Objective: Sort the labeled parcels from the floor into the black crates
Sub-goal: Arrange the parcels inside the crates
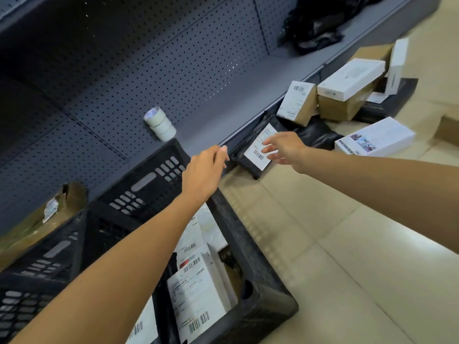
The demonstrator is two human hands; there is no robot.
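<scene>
Right hand [285,147], fingers spread, released, reaches over bag [253,155]; left hand [203,172], released, hovers above crate [250,281] rim.

No words or numbers can be read. Barcodes with blurred print stand on the white label of the black plastic mailer bag [250,155], the brown cardboard box [296,103] and the white parcels [196,294] in the black plastic crate [258,289].

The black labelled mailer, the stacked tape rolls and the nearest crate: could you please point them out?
black labelled mailer [258,147]: head view, on its white label.
tape rolls [161,124]: head view, on the stack's side.
black crate [255,276]: head view, on its right wall.
</scene>
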